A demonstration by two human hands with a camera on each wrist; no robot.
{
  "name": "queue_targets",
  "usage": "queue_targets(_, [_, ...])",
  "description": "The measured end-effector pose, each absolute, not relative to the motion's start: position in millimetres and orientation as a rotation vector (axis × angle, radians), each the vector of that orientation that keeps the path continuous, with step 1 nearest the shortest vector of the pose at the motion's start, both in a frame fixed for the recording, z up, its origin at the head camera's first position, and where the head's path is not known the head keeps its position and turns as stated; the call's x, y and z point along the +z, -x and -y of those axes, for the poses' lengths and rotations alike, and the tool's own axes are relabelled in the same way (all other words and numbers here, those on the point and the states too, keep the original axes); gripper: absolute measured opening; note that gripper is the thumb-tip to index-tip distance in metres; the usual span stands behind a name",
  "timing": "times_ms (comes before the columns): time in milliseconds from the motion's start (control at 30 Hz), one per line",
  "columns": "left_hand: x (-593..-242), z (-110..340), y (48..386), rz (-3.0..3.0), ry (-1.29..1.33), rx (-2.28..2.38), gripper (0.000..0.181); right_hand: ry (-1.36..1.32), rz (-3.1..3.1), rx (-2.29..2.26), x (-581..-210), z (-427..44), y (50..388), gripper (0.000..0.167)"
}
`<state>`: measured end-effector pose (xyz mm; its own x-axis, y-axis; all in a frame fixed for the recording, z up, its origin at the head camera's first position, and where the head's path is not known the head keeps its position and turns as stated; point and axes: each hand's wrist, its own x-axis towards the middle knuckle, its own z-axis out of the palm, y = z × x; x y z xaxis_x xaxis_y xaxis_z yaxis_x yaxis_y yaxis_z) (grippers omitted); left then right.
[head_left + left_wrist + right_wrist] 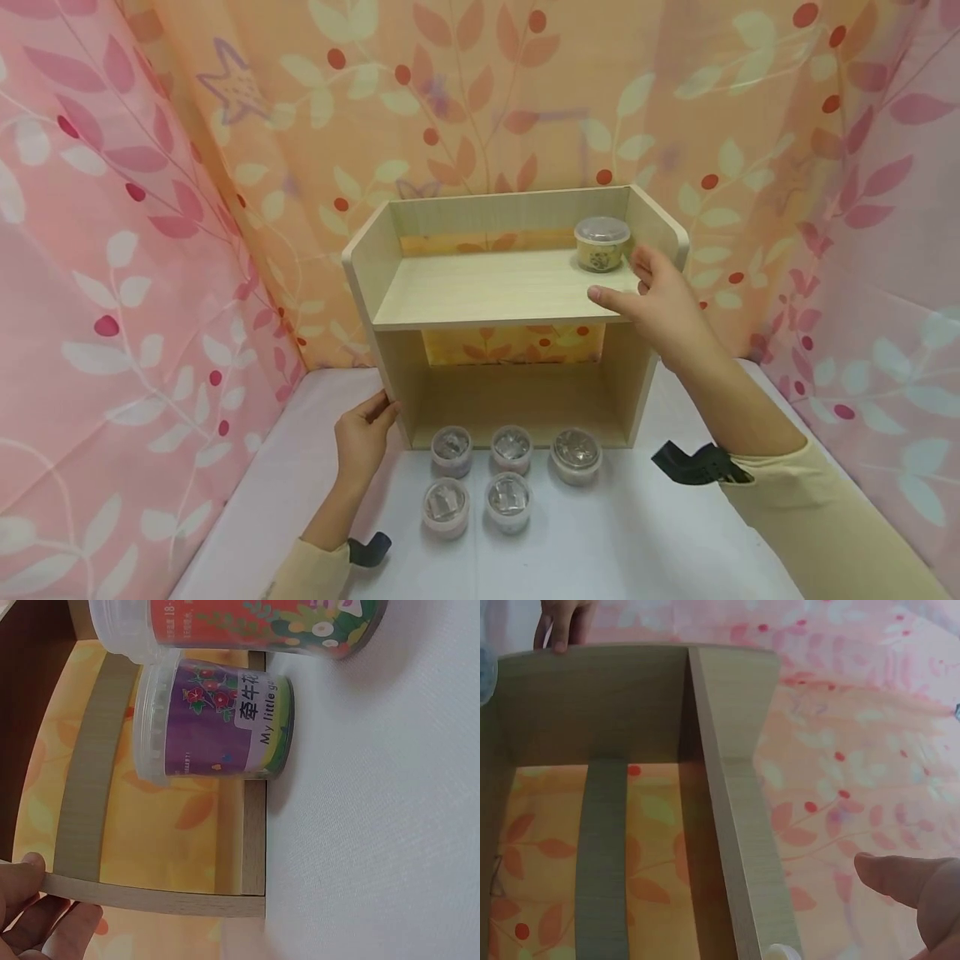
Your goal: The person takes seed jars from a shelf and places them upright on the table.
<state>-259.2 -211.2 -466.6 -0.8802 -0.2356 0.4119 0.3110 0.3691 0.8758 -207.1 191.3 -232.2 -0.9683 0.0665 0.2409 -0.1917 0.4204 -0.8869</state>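
Observation:
A small two-tier wooden shelf (480, 287) stands on the table. At its left side panel my left hand (362, 437) pinches the front edge between thumb and fingers; the left wrist view shows this grip too. On the right of the upper tier sits a round lidded tub (602, 247) with a yellowish label. My right hand (663, 304) is just right of that tub, thumb and fingers spread, with nothing held. Its thumb (900, 879) shows in the right wrist view. In the left wrist view, a purple-labelled tub (210, 724) stands beside a red-labelled tub (255, 622).
Several clear-lidded tubs (512, 450) stand in two rows on the white tablecloth (585, 550), before the shelf's lower opening. Behind the shelf hangs an orange leaf-patterned curtain (487, 108). Pink curtains flank it at left (112, 275) and right (885, 250).

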Motion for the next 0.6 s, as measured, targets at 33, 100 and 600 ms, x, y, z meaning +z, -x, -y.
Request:
queue_targets(33, [-467, 211, 259, 2.158, 0.068, -1.532, 0.031, -0.086, 2.442, 1.549, -230, -190, 212, 0.103])
queue_targets(100, [-467, 211, 259, 2.156, 0.074, -1.524, 0.031, -0.046, 2.449, 1.505, -226, -186, 221, 0.104])
queue_targets(600, [-468, 212, 260, 2.149, 0.086, -1.521, 0.031, 0.149, 2.401, 1.476, -225, -178, 280, 0.106])
